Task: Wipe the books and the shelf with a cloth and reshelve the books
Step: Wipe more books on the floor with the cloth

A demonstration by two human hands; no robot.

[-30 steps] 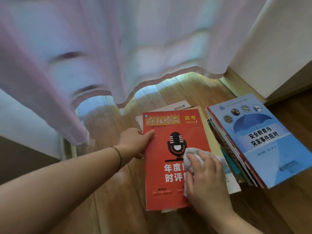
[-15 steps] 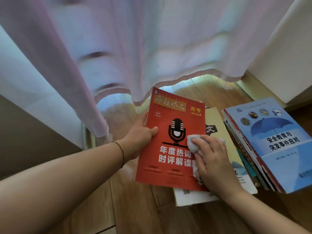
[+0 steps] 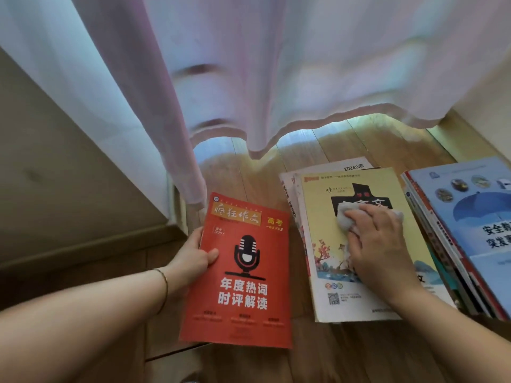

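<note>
The left hand (image 3: 190,258) grips the red book (image 3: 243,275), fingers clenched on its edge, off the pile. The right hand (image 3: 378,244) presses the cloth (image 3: 345,217) flat on the yellow book (image 3: 326,225), likely to wipe it.

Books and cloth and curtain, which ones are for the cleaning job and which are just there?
For the job:
red book
yellow book
blue book
cloth
left hand
right hand

Just there:
curtain
wooden floor
</note>
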